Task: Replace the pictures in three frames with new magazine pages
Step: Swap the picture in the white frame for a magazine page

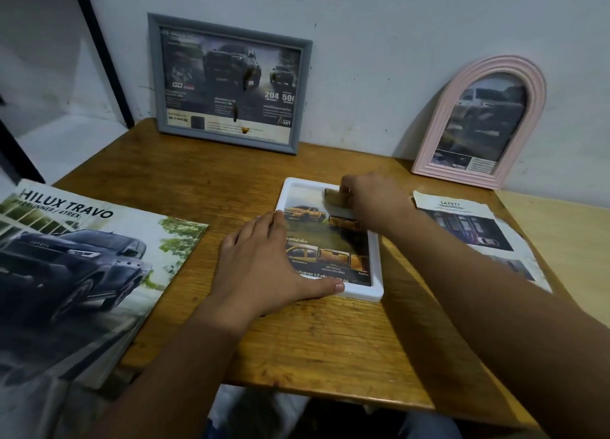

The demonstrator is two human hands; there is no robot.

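Head view: both my hands on the white frame (363,295) at table centre.

My left hand (264,260) lies flat, fingers spread, pressing the frame's 9 o'clock edge; my right hand (366,196) pinches a small tan object (333,197) at its 12 o'clock end. The grey frame (227,85) leans on the wall at 11 o'clock, the pink arched frame (478,121) at 2, a torn page (475,230) at 3, the magazine (76,267) at 9.

Grey frame (227,85), pink arched frame (480,121), white frame (330,237) with yellow trucks, brown wood-grain desk (297,339)
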